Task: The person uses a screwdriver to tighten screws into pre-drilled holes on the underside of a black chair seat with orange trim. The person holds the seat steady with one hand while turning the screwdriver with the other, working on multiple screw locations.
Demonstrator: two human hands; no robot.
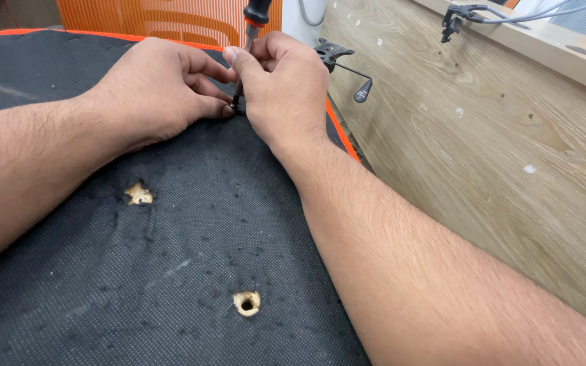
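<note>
A black fabric-covered panel (pixel 171 271) with an orange edge lies in front of me, with two torn holes showing pale wood, one hole (pixel 138 194) to the left and another hole (pixel 246 303) nearer me. My right hand (pixel 283 88) grips the shaft of a screwdriver (pixel 251 27) with a black and red handle, held nearly upright with its tip on the fabric. My left hand (pixel 161 88) rests on the fabric beside the tip, its fingertips pinched around the spot where the tip meets the panel. Whatever sits under the tip is hidden by my fingers.
An orange mesh chair back (pixel 171 17) stands behind the panel. A worn wooden board (pixel 496 149) lies to the right, with a black metal lever (pixel 347 64) at its near edge and a clamp with cables (pixel 462 17) at the back.
</note>
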